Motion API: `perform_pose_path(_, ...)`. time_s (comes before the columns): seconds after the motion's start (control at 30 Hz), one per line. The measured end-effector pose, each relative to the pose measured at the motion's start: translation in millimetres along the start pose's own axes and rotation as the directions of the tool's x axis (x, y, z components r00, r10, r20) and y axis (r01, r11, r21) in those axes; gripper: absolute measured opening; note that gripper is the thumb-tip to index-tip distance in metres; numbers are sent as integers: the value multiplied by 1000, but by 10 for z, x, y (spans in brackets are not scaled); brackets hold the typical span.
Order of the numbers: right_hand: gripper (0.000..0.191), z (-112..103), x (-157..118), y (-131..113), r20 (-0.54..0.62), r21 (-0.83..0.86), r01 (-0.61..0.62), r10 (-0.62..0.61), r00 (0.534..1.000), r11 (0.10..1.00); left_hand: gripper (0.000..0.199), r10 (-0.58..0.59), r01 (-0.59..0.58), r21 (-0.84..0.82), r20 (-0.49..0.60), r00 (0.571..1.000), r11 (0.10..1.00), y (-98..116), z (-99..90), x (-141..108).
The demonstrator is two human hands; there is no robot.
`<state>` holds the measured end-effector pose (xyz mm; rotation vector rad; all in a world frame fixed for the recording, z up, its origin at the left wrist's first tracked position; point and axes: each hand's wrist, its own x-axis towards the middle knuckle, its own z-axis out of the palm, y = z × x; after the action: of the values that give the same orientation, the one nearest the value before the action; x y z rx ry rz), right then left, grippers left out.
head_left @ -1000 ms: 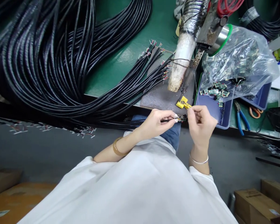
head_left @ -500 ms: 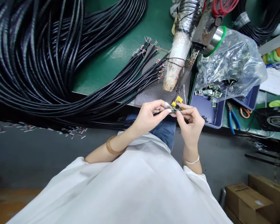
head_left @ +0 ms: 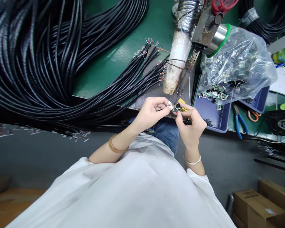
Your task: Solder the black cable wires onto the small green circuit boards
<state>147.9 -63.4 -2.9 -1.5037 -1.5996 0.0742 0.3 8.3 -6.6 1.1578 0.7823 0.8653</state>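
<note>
From where I stand, the small circuit board [head_left: 176,108] is up between the two hands, at the near edge of the surface [head_left: 114,58], and it seems to lie crosswise to the person, its long axis running roughly from one set of fingertips to the other. The left hand [head_left: 152,111] meets its left end, and the right hand [head_left: 190,123] its right end, so neither is clearly nearer. The right grip is clamped on the board, thumb on the near side and forefinger on the far side, beside a dark part. The left grip is pinched together where fine pale wires show; I can't tell whether it closes on those or on the board itself. Just beyond, the soldering iron [head_left: 187,75] slants down toward the fingertips, with a yellow piece [head_left: 181,101] close beside its lower end; whether the tip touches the board I can't make out. The left forearm reaches in on a long slant from the lower left, palm turned inward and fingers pointing right. The right forearm comes up more steeply, its wrist below the board and its fingers bent back toward the left hand.
</note>
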Motion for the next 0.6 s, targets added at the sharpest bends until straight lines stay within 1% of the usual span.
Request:
perform_pose_path(0.13, 12, -7, 46, -21, -13, 49, -6, 7, 1000, 999, 10, 27, -27, 20, -5, 1000, 999, 29, -1, 15)
perform_pose_path(0.23, 12, -22, 57, -44, -13, 31, 19, -19, 1000, 999, 10, 42, -41, 38, -23, 999, 998, 47, -1, 10)
perform_pose_path(0.3, 12, -25, 38, -52, -16, 9, 27, -27, 1000, 1000, 11, 28, -27, 43, -27, 999, 999, 41, 1, 6)
perform_pose_path(0.47, 12, -24, -51, -36, -14, -5, 48, -48, 999, 999, 13, -31, 31, 28, 21, 999, 999, 3, 12, -12)
perform_pose_path(0.53, 12, -35, -68, -25, -19, 9, 29, -29, 999, 1000, 12, -32, 31, 17, 34, 999, 999, 11, 8, -25)
perform_pose_path(0.6, 11, -57, -66, -16, -9, 60, -36, 37, 999, 998, 14, -42, 41, 18, 63, 997, 999, 36, -12, -38)
